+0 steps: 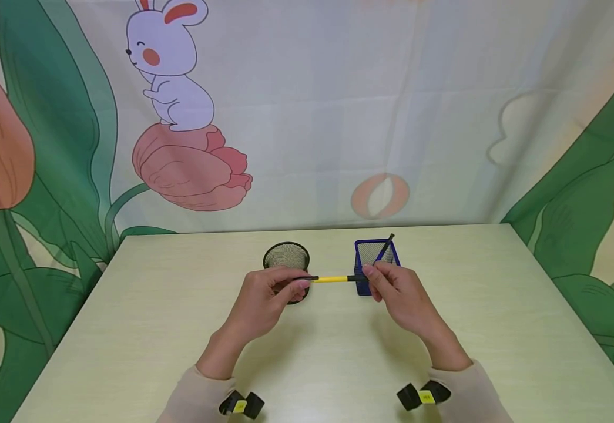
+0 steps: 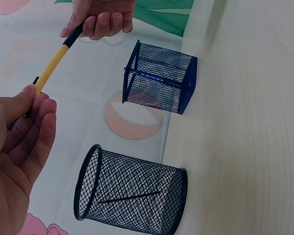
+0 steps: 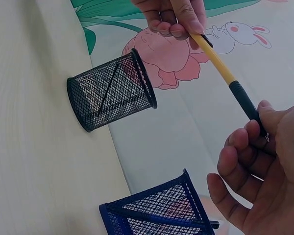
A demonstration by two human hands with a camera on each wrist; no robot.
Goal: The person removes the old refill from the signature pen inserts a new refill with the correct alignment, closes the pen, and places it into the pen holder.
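Note:
A yellow pen with a black grip (image 1: 333,279) is held level above the table between both hands. My left hand (image 1: 261,302) pinches its clip end, between thumb and fingers. At the black grip end, my right hand (image 1: 404,296) pinches the pen near its tip; a small metal point shows there in the right wrist view. Behind the left hand stands a round black mesh pen cup (image 2: 130,188), partly hidden in the head view. A square blue mesh pen cup (image 2: 159,78) is behind the right hand, with a dark pen (image 1: 386,248) leaning inside it.
The pale wooden table (image 1: 153,329) reaches back to a hanging cloth (image 1: 307,117) printed with a rabbit and flowers. Through the round cup's mesh a thin dark stick (image 2: 130,197) shows. Each wrist wears a black strap-on camera.

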